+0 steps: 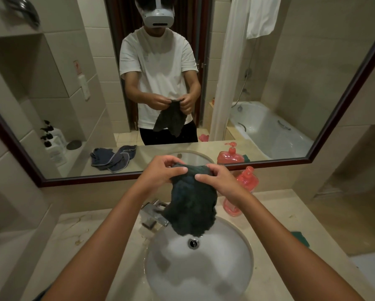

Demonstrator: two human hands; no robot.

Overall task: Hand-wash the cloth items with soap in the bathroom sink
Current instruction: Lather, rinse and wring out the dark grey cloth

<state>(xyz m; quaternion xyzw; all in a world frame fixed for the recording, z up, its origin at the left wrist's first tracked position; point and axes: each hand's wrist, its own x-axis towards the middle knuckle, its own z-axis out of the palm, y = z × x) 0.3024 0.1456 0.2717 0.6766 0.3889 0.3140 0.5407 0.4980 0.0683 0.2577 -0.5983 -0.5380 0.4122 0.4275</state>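
Note:
A dark green cloth (pixel 192 205) hangs above the white round sink (pixel 236 268). My left hand (pixel 162 170) pinches its top edge on the left, and my right hand (pixel 219 179) pinches the top edge on the right. The cloth's lower end dangles over the back of the basin, just above the drain (pixel 193 243) and in front of the chrome tap (pixel 154 213), which it partly hides. A red pump soap bottle (pixel 246 181) stands on the counter behind my right wrist, partly hidden by it.
A large mirror (pixel 290 94) fills the wall behind the sink. It reflects a grey-blue cloth lying on the counter to the left. A green item (pixel 301 237) lies on the beige counter (pixel 280 209) right of the sink. A wall stands close on the left.

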